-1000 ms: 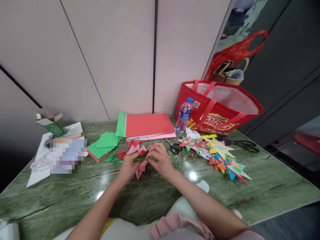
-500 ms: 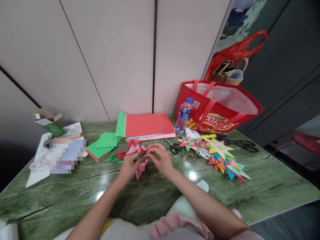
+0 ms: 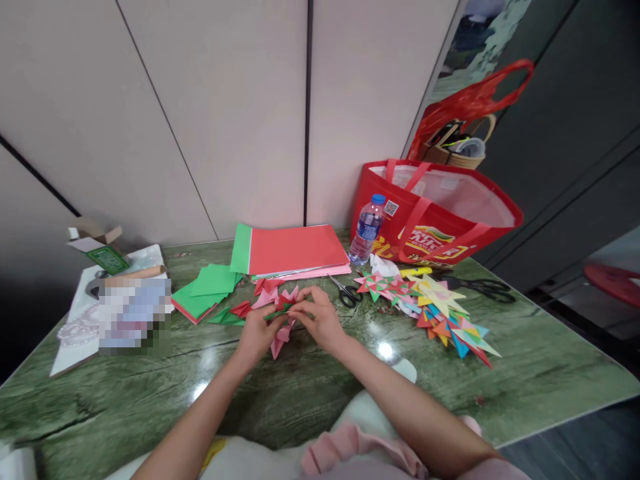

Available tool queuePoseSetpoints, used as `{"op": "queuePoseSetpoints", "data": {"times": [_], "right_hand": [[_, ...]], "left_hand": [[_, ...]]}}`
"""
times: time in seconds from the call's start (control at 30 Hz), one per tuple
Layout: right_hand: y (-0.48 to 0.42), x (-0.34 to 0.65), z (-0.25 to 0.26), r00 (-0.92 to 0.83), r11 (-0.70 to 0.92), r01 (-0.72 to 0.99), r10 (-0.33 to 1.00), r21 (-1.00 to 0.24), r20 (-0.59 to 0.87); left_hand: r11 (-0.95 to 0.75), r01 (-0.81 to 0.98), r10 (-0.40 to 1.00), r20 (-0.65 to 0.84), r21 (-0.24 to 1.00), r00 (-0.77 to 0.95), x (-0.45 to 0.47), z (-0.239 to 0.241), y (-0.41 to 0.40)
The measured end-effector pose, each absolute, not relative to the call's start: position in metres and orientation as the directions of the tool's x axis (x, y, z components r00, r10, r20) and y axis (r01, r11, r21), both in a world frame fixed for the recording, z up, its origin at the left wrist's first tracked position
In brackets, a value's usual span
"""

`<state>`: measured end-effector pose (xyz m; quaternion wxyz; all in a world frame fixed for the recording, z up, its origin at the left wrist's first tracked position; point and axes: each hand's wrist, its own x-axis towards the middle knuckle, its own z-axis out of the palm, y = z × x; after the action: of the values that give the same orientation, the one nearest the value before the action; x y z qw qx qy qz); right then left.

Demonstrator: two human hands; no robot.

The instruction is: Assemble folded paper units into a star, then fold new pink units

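Observation:
Between my two hands is a small folded piece of green paper (image 3: pixel 277 313). My left hand (image 3: pixel 257 335) pinches its left end, and the fingertips of my right hand (image 3: pixel 319 320) are closed on its right end. Pink folded paper pieces (image 3: pixel 281 339) lie on the table just beneath and behind my fingers, with a red folded piece (image 3: pixel 241 309) and a green folded piece (image 3: pixel 227 317) left of them. My fingers partly cover these pieces, so their full shapes cannot be made out.
Green paper squares (image 3: pixel 213 283) lie to the left; a stack of coloured sheets (image 3: pixel 300 248) is behind. Scissors (image 3: pixel 346 293), folded paper stars (image 3: pixel 395 288), a water bottle (image 3: pixel 367 230) and a red bag (image 3: pixel 440 220) stand right. A white board (image 3: pixel 70 350) holds a small box (image 3: pixel 106 253).
My right fingertips have shifted slightly left and down along the green paper. My left hand stays nearly in place, and the things on the table have not moved.

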<state>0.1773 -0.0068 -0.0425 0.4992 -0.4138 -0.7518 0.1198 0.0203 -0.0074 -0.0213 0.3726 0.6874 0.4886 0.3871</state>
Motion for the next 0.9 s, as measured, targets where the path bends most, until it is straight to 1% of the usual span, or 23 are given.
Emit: {"op": "queuePoseSetpoints", "data": {"times": [0.1,0.23,0.33,0.47,0.6,0.67,0.7,0.83,0.9], "right_hand": [[-0.008,0.176,-0.041,-0.139,0.596,0.473,0.778,-0.649,0.613],[-0.010,0.175,-0.038,-0.109,0.518,0.416,0.845,-0.747,0.524],[-0.009,0.175,-0.038,-0.068,0.471,0.371,0.873,-0.800,0.483],[-0.006,0.175,-0.041,0.000,0.415,0.277,0.902,-0.867,0.432],[-0.005,0.174,-0.041,0.025,0.324,0.110,0.944,-0.940,0.329],[-0.006,0.173,-0.039,-0.009,0.297,0.028,0.955,-0.954,0.297],[-0.007,0.173,-0.038,-0.029,0.297,0.017,0.954,-0.955,0.297],[-0.010,0.173,-0.034,-0.041,0.323,0.054,0.946,-0.945,0.321],[-0.010,0.173,-0.035,-0.040,0.321,0.036,0.947,-0.947,0.319]], "left_hand": [[-0.276,0.424,0.951,0.181,0.862,0.251,0.019,-0.024,-0.007],[-0.321,0.459,0.935,0.199,0.828,0.295,0.017,-0.022,-0.008],[-0.318,0.410,0.927,0.188,0.855,0.325,0.017,-0.020,-0.008],[-0.262,0.347,0.932,0.142,0.900,0.334,0.018,-0.013,-0.010],[-0.213,0.301,0.933,0.103,0.930,0.344,0.020,-0.008,-0.011],[-0.202,0.296,0.930,0.088,0.934,0.358,0.021,-0.008,-0.012],[-0.198,0.295,0.928,0.082,0.935,0.363,0.021,-0.008,-0.012],[-0.196,0.289,0.932,0.087,0.937,0.351,0.021,-0.009,-0.012],[-0.198,0.290,0.938,0.094,0.936,0.335,0.021,-0.008,-0.012]]}}
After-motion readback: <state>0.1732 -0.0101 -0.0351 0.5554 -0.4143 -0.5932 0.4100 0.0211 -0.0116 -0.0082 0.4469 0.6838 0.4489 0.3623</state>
